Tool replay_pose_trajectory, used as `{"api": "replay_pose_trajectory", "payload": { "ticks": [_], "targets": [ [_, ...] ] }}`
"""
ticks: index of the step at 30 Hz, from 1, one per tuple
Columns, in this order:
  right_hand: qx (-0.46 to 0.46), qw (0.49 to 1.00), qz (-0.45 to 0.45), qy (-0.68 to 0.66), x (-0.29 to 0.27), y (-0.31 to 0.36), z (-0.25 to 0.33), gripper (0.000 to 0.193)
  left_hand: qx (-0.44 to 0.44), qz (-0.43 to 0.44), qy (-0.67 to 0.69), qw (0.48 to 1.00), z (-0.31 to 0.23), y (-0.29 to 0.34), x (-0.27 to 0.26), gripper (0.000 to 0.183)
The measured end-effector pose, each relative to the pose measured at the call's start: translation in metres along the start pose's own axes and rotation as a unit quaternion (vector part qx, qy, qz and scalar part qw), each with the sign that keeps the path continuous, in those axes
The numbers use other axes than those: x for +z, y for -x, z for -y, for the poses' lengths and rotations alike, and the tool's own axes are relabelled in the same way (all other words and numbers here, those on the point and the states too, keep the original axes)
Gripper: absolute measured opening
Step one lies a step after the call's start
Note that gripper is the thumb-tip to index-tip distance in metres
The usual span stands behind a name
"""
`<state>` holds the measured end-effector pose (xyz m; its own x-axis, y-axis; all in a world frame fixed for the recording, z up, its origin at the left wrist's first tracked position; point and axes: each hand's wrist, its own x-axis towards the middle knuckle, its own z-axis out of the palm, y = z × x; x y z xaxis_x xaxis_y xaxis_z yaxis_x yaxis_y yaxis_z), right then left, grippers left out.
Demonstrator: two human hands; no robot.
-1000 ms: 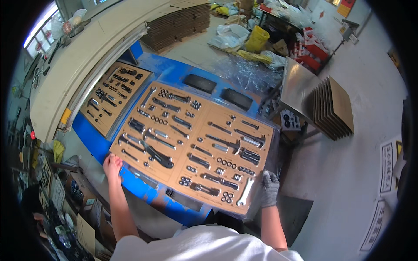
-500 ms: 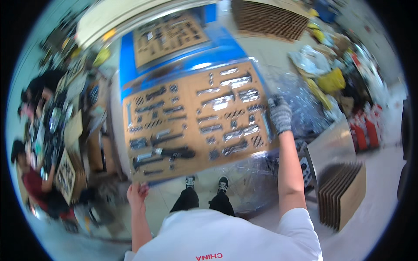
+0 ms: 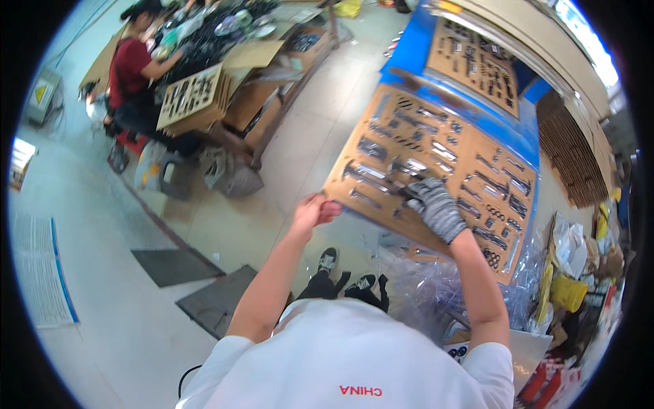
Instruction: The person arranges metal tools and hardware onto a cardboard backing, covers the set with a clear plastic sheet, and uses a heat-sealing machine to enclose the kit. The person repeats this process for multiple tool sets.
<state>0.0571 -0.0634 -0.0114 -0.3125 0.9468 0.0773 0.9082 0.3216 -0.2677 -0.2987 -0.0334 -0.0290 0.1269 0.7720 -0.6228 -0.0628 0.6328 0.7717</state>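
A brown cardboard sheet (image 3: 436, 153) carries several dark and chrome tool parts, sockets and bits under clear film. At its near left corner my bare left hand (image 3: 315, 210) is closed, thumb and fingers pinching the sheet's edge. My right hand (image 3: 436, 208), in a grey knitted glove, reaches over the near part of the sheet. Its fingers are curled round a black-handled tool (image 3: 402, 185) lying there, mostly hidden by the glove and blurred. A hammer-shaped piece (image 3: 368, 176) lies on the sheet between my hands.
Beyond the sheet stands a blue machine bed (image 3: 415, 83) with a second loaded card (image 3: 473, 68) inside. Crumpled clear film (image 3: 436, 290) hangs at the near right. Stacked cardboard (image 3: 572, 153) stands at the far right. A person in a red shirt (image 3: 133, 71) works at the left table.
My view has swung left, so the sheet appears further right and turned. My gloved right hand has left the sheet's right edge for the black-handled tool. My left hand stays at the near left corner.
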Motion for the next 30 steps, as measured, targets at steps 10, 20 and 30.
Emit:
{"api": "replay_pose_trajectory", "payload": {
  "ticks": [10, 20, 30],
  "targets": [
    [0.345, 0.752, 0.136, -0.545, -0.025, -0.035, 0.12, 0.058, 0.026, 0.052, 0.006, 0.998, 0.012, -0.012, -0.013, 0.032],
    [0.04, 0.977, 0.196, 0.069, -0.003, -0.09, 0.193, 0.036, 0.082, 0.014, -0.079, 0.993, 0.017, -0.024, -0.013, 0.032],
    [0.125, 0.932, 0.315, 0.127, -0.093, 0.046, 0.076, 0.032, 0.36, 0.164, -0.122, 0.91, 0.001, 0.116, -0.007, 0.024]
  ]
}}
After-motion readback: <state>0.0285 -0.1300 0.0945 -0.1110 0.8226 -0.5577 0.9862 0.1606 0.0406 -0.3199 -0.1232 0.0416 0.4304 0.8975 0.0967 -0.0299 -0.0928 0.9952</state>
